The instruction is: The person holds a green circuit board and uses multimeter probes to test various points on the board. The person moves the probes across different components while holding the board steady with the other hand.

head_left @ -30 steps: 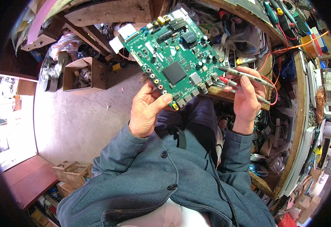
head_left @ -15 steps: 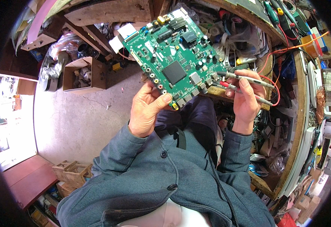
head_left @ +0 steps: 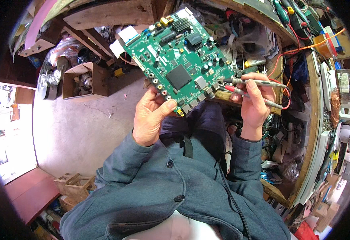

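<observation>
A green circuit board, tilted and held up in front of me, is gripped at its lower left corner by my left hand. That thumb presses on the face near a row of round sockets, and the fingers go behind. A large dark square chip sits in the board's middle. In my right hand are two test probes, one with a black grip and one with a red grip. Their tips point at the board's right edge; whether they touch it I cannot tell. Red wire loops from the probes' back ends.
A cardboard box with odds and ends stands on the grey floor at the left. Wooden shelves full of parts run along the right. An orange cable crosses at the upper right. Small wooden crates lie at the lower left.
The board and both hands have shifted slightly left in the picture, along with the surroundings. My hold on the board and the probes looks the same.
</observation>
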